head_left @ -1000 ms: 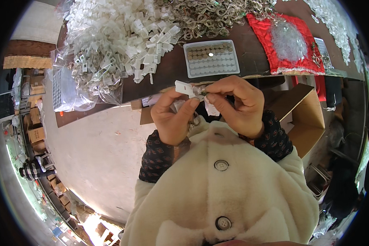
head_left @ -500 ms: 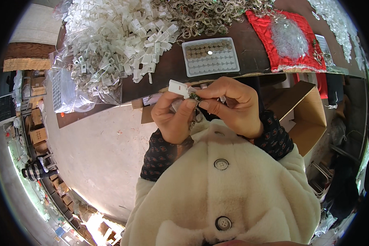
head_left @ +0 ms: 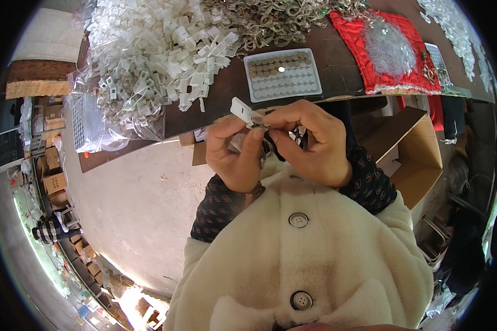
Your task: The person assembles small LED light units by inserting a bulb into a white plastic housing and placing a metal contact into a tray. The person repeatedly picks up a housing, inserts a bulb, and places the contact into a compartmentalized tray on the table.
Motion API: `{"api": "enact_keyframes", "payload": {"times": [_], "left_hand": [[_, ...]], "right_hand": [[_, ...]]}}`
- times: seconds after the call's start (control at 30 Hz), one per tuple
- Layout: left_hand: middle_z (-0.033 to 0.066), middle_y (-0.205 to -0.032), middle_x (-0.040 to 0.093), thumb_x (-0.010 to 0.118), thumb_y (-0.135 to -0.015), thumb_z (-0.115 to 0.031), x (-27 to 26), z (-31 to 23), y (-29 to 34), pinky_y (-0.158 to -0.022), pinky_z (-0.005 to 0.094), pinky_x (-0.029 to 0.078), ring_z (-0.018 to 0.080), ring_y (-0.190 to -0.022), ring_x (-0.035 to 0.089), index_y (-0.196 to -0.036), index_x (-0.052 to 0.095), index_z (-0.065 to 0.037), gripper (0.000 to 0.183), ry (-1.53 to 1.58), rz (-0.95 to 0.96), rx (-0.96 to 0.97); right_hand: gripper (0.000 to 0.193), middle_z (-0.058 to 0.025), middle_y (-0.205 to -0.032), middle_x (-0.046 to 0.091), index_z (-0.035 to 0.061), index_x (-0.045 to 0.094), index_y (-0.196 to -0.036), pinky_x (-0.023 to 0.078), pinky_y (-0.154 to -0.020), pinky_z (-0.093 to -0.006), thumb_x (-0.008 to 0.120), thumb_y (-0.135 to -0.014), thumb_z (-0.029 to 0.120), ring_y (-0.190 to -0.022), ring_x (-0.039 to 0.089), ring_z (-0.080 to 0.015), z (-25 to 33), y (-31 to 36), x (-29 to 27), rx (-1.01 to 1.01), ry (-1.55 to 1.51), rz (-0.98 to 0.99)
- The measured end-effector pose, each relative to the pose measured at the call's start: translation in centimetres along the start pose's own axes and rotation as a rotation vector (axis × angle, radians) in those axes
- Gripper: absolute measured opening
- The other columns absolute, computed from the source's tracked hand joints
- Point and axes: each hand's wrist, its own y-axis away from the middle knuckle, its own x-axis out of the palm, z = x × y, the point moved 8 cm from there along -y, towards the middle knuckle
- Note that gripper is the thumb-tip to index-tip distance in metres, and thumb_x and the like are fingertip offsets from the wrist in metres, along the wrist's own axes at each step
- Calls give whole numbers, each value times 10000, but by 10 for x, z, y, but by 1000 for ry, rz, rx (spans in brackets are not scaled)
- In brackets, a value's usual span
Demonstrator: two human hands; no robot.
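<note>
In front of my chest, my left hand pinches a small white plastic case between thumb and fingers. The case tilts up and to the left, with a slot in its face. My right hand meets it from the right, thumb and index finger closed on a small dark part at the case's lower end. Thin wire hangs in loops below, between the hands. Fingertips hide most of the small part, so I cannot tell how it sits against the case.
On the dark table lie a heap of white plastic cases, a pile of coiled wires and a tray partly filled with round discs. A red cloth bears clear strands. An open cardboard box stands below, right.
The white case has turned, its upper end now tilting more upward. My right fingers have shifted slightly on the small dark part; both hands stay together.
</note>
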Motion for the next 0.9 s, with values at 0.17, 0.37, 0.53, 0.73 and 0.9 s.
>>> {"api": "enact_keyframes", "payload": {"times": [0.17, 0.37, 0.53, 0.73, 0.9], "left_hand": [[110, -884, 679, 660, -924, 4, 0, -1, 1, -493, 198, 378, 41, -559, 477, -1105, 541, -11, 218, -17, 11, 27], [135, -935, 690, 635, -961, -72, 2, 4, 3, -492, 205, 364, 48, -543, 444, -1110, 546, -51, 174, 156, 27, -118], [122, -955, 692, 598, -987, -96, 3, 16, 6, -473, 214, 345, 53, -518, 412, -1134, 564, -97, 151, 305, 3, -219], [116, -973, 702, 604, -992, -127, -6, 38, 5, -467, 203, 331, 42, -517, 408, -1141, 587, -86, 156, 337, -44, -363], [140, -1019, 712, 619, -986, -140, -10, 46, 2, -460, 198, 303, 39, -520, 400, -1128, 591, -55, 167, 378, -65, -431]], "right_hand": [[183, -74, -884, 653, 3, 641, -971, 533, -668, -246, 684, -815, -83, -757, 655, -113, -2, 2, -4, 66, -1, -26], [204, -41, -916, 625, 6, 570, -1058, 491, -680, -224, 653, -893, -82, -782, 605, -81, -32, 4, 11, 352, -483, 75], [216, -72, -954, 677, 1, 627, -1062, 522, -693, -235, 666, -868, -84, -794, 658, -99, -39, 11, 21, 394, -553, 95], [314, -128, -1000, 699, 34, 694, -1144, 554, -723, -300, 688, -846, -65, -829, 701, -220, -25, 4, 16, 22, 76, 111], [224, -125, -1001, 698, 47, 720, -1080, 546, -734, -317, 687, -870, -27, -843, 693, -265, -46, -22, -12, -66, 431, -21]]}}
